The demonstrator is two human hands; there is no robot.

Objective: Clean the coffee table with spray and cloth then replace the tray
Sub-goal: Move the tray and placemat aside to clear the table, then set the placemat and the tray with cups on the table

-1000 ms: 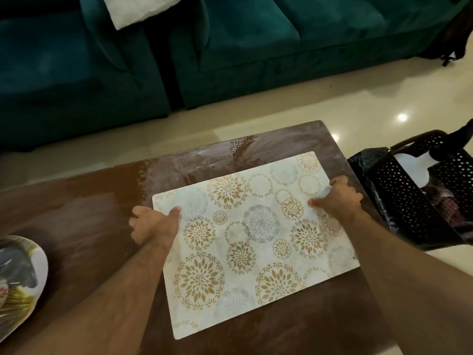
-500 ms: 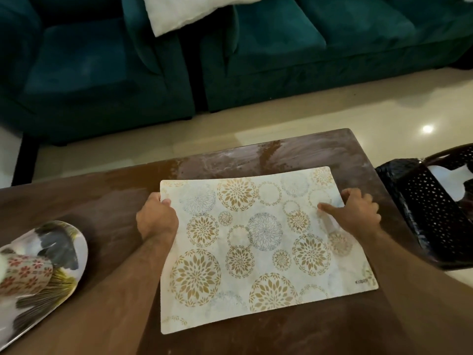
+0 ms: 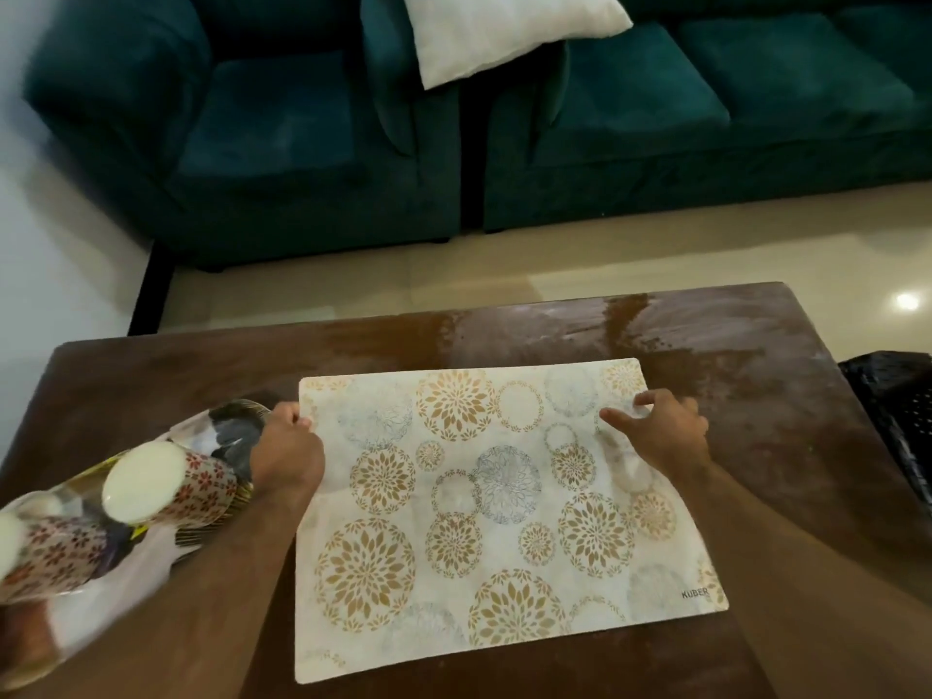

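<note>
A white placemat [image 3: 484, 502] with gold and grey flower circles lies flat on the dark wooden coffee table [image 3: 756, 396]. My left hand [image 3: 287, 454] grips the mat's far left corner, fingers curled over its edge. My right hand [image 3: 660, 428] pinches the mat near its far right corner, index finger stretched along the surface. A painted tray [image 3: 222, 436] sits on the table's left part, holding two floral cups [image 3: 166, 489] with white tops. No spray bottle or cloth is in view.
Streaky wet patches [image 3: 555, 325] cover the table's far side. A teal sofa [image 3: 706, 108] and armchair [image 3: 252, 143] with a white cushion [image 3: 504, 32] stand beyond a strip of tiled floor. A black perforated basket [image 3: 892, 421] stands by the table's right edge.
The view has shifted left and up, bringing the tray and cups into sight. The mat has slid leftward with both hands at its far corners, and it now lies squarer to the table.
</note>
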